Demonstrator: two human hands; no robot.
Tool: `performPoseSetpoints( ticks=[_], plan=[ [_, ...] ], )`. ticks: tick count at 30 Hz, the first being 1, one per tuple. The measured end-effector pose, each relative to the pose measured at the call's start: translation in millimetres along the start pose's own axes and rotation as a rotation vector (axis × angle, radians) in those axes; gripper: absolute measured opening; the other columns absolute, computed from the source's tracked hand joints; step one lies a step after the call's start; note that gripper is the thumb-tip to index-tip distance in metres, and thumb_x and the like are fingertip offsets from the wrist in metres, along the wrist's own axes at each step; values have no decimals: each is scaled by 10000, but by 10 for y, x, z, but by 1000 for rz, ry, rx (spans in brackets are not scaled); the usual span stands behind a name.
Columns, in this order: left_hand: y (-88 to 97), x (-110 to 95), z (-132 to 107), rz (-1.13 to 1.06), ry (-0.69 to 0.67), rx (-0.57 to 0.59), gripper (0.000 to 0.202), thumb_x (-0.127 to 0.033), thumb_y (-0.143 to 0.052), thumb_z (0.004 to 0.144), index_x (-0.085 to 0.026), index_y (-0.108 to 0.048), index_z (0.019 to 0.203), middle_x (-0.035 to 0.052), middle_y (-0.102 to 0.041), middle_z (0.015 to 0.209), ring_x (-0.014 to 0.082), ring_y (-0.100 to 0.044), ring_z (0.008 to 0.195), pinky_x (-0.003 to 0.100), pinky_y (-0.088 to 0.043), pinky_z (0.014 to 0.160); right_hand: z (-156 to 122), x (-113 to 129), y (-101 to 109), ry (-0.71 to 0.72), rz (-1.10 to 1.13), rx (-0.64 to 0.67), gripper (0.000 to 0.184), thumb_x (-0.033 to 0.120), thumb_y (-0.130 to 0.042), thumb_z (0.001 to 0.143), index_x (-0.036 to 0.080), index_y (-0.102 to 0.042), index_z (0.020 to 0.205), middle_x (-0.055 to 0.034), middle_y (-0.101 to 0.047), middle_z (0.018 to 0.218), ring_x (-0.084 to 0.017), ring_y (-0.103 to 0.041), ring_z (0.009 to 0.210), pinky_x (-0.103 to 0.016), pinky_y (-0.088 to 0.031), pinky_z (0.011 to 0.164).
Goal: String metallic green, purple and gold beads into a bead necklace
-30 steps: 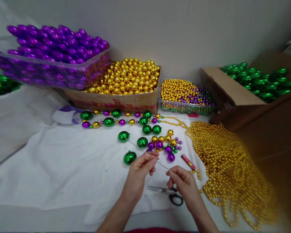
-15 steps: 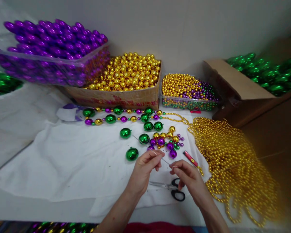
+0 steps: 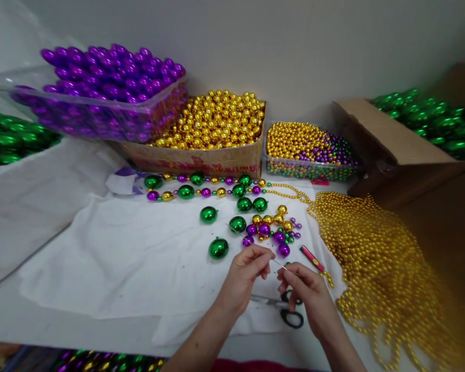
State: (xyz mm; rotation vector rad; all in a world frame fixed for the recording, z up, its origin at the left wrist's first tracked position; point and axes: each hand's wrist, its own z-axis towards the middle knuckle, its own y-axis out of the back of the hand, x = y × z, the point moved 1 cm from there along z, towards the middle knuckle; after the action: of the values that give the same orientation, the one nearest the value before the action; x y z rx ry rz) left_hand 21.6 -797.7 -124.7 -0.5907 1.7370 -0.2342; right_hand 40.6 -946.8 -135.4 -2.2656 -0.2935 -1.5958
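Both hands hold a long thin needle-like wire (image 3: 279,263) above the white cloth (image 3: 120,258); I cannot tell whether it is a needle or a stiff strand. My left hand (image 3: 250,271) pinches it near the middle, and its far end runs toward the loose green balls (image 3: 218,248). At the near end, the fingertips of my right hand (image 3: 306,287) are closed on it. Black-handled scissors (image 3: 292,318) lie on the cloth, partly behind my right hand. Beyond the hands are loose purple balls (image 3: 264,229), gold balls (image 3: 282,209) and small green and purple beads.
A bead necklace (image 3: 186,191) stretches across the back of the cloth. Gold bead strands (image 3: 375,258) are heaped at right, beside a red cutter-like tool (image 3: 312,258). Behind stand a purple-filled tub (image 3: 166,103), a gold-filled carton (image 3: 217,161), a small-bead tub (image 3: 310,169) and a brown box (image 3: 399,137).
The whole scene has shifted slightly right and down in view as the camera turned. Both hands keep their pinch on the thin wire, with fingertips about as far apart as before.
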Motion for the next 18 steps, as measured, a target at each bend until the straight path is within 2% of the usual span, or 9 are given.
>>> performPoseSetpoints(
  ticks=[4, 6, 8, 9, 11, 13, 14, 16, 18],
  plan=[
    [-40, -13, 43, 15, 25, 52, 168, -275, -681, 759, -153, -656, 873, 34, -630, 830, 82, -507, 624, 202, -380, 565, 31, 77, 99, -73, 149, -59, 327, 464, -661, 776, 142, -636, 826, 84, -385, 445, -2, -202, 341, -116, -128, 316],
    [-23, -30, 66, 44, 49, 76, 265, -295, -678, 756, -159, -645, 981, 52, -640, 878, 94, -521, 640, 207, -388, 565, 32, 118, 185, -38, 228, -117, 311, 446, -663, 785, 139, -640, 831, 104, -297, 410, -4, -154, 350, -118, -94, 326],
    [39, -37, 92, 96, 61, 48, 307, -319, -670, 757, -153, -637, 1013, 64, -645, 901, 95, -521, 636, 207, -390, 562, 16, 159, 291, 25, 333, -150, 264, 399, -660, 802, 140, -648, 854, 102, -294, 421, -8, -159, 357, -120, -116, 324],
    [83, -34, 108, 130, 64, 20, 303, -329, -666, 757, -147, -641, 998, 66, -645, 899, 94, -518, 632, 206, -390, 561, 3, 176, 347, 51, 394, -155, 232, 367, -663, 806, 141, -652, 860, 93, -325, 441, -10, -188, 363, -117, -148, 326],
    [177, -18, 152, 208, 63, -40, 288, -342, -658, 753, -138, -649, 955, 65, -647, 889, 93, -519, 628, 205, -394, 563, -23, 195, 460, 57, 526, -158, 164, 303, -682, 789, 151, -659, 845, 53, -454, 538, -23, -349, 426, -111, -265, 361],
    [253, 9, 213, 288, 59, -76, 280, -348, -657, 740, -135, -654, 922, 60, -652, 873, 97, -523, 625, 209, -396, 562, -45, 198, 560, 8, 642, -165, 122, 267, -704, 757, 170, -661, 817, 2, -581, 729, -74, -539, 629, -127, -385, 441],
    [278, 27, 249, 328, 52, -87, 275, -348, -658, 732, -137, -656, 909, 55, -654, 862, 100, -524, 621, 212, -397, 562, -54, 198, 602, -20, 684, -172, 113, 258, -710, 744, 178, -661, 807, -13, -609, 823, -108, -584, 751, -139, -422, 475],
    [298, 72, 322, 418, 25, -95, 251, -333, -653, 721, -143, -659, 884, 44, -654, 838, 104, -524, 616, 219, -402, 567, -70, 200, 673, -47, 728, -188, 110, 249, -711, 729, 188, -662, 806, -22, -626, 918, -151, -605, 873, -147, -444, 488],
    [283, 132, 382, 527, -8, -82, 212, -306, -630, 729, -150, -661, 870, 31, -644, 799, 112, -522, 609, 226, -406, 568, -87, 212, 722, -30, 738, -188, 104, 235, -703, 730, 188, -658, 812, -18, -630, 888, -134, -608, 809, -135, -422, 452]
  ],
)
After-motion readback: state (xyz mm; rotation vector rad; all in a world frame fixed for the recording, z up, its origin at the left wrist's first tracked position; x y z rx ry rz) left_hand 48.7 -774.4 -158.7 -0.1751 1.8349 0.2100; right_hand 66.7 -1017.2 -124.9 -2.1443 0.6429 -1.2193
